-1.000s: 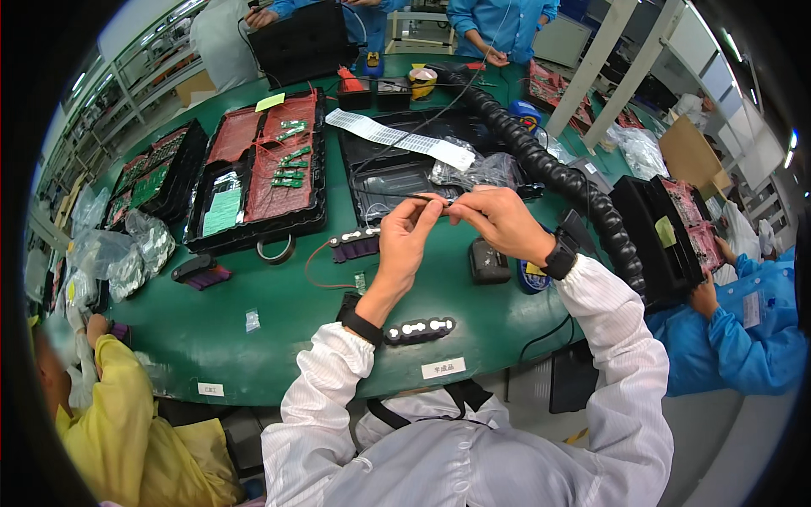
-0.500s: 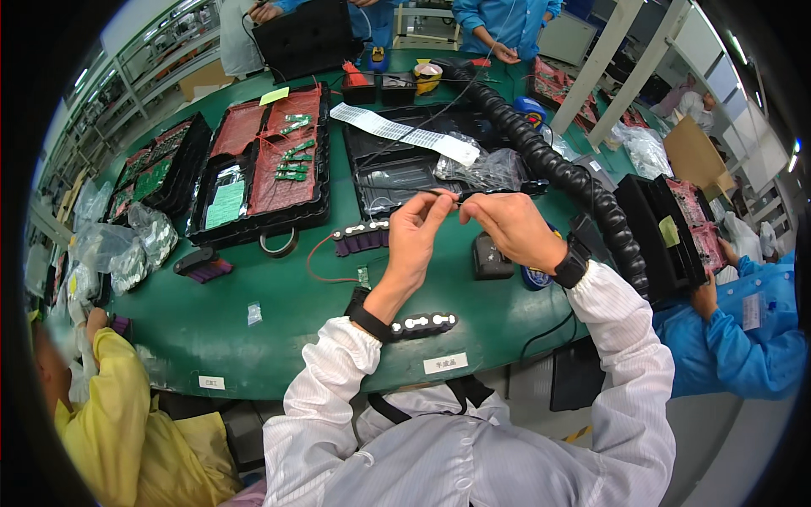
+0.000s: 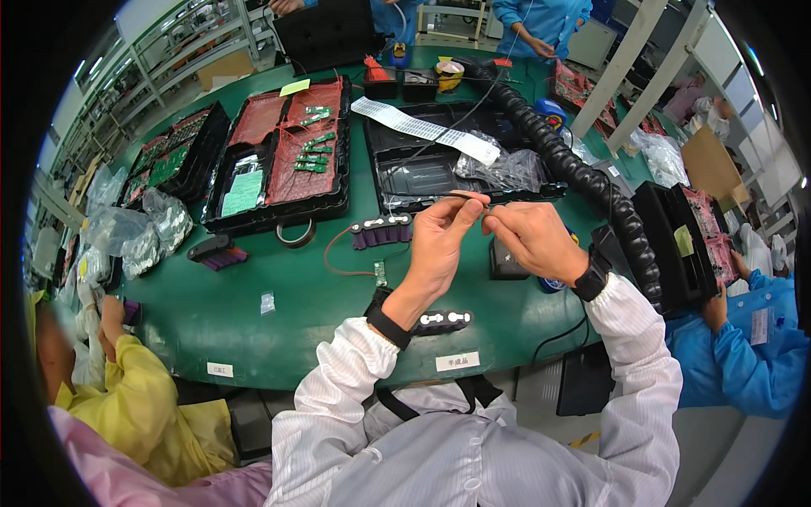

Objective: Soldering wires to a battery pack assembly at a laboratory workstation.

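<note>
Both hands are raised over the table in front of me, fingertips pinched and almost meeting. My left hand (image 3: pixel 441 241) closes thumb and forefinger on a thin black strand (image 3: pixel 429 195), like a wire or narrow tube, whose end sticks out leftward. My right hand (image 3: pixel 541 239) pinches at the same spot; its fingers cover most of what they grip. Left of my left hand lies a purple battery pack (image 3: pixel 382 235) with white-topped cells. A red wire runs from it to a small green circuit board (image 3: pixel 380 272). Another battery pack (image 3: pixel 445 321) lies beside my left wrist.
Black trays hold red padding and circuit boards (image 3: pixel 314 152); another tray (image 3: pixel 405 173) carries a label sheet (image 3: pixel 422 127) and bagged parts. A thick black hose (image 3: pixel 583 173) crosses at right. A tape roll (image 3: pixel 296 233) and a black box (image 3: pixel 507 260) lie nearby. Co-workers sit either side.
The whole view has shifted, so the table appears further right. My hands remain pinched together at the strand. A pink sleeve has come into view at lower left.
</note>
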{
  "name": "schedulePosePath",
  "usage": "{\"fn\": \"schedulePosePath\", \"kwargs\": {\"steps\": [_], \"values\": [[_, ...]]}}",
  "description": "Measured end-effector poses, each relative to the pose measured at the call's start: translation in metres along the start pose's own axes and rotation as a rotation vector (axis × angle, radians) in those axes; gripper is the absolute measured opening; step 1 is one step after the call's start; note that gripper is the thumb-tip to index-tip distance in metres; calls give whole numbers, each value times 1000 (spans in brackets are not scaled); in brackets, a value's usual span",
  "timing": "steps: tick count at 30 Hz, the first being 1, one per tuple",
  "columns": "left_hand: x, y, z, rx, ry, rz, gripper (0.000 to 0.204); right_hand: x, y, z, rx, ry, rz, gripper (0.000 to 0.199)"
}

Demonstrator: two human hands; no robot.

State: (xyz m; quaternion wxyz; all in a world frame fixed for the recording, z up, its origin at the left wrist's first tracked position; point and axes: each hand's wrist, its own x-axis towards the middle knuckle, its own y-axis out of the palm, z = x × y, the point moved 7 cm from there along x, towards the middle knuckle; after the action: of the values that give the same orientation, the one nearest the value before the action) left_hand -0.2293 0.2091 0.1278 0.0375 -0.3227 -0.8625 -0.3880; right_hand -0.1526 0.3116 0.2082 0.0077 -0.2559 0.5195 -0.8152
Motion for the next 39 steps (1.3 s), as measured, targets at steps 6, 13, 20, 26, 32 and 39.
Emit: {"fn": "schedulePosePath", "kwargs": {"steps": [6, 13, 20, 26, 32, 39], "values": [[1, 8, -7, 140, 50, 44, 18, -2, -4, 3, 76, -18, -72, 17], [-1, 11, -8, 206, 56, 77, 14, -7, -13, -2, 32, -15, -68, 21], [-6, 9, -3, 231, 29, 104, 14, -7, -17, 1, 11, -6, 3, 21], [-9, 5, -6, 309, 26, 91, 14, -4, -9, 4, -37, -14, 31, 17], [-14, 0, -15, 331, 27, 88, 15, -9, -4, 4, 6, 19, 52, 21], [-21, 1, -13, 240, 28, 68, 15, -6, 3, 9, 49, -35, -3, 25]]}}
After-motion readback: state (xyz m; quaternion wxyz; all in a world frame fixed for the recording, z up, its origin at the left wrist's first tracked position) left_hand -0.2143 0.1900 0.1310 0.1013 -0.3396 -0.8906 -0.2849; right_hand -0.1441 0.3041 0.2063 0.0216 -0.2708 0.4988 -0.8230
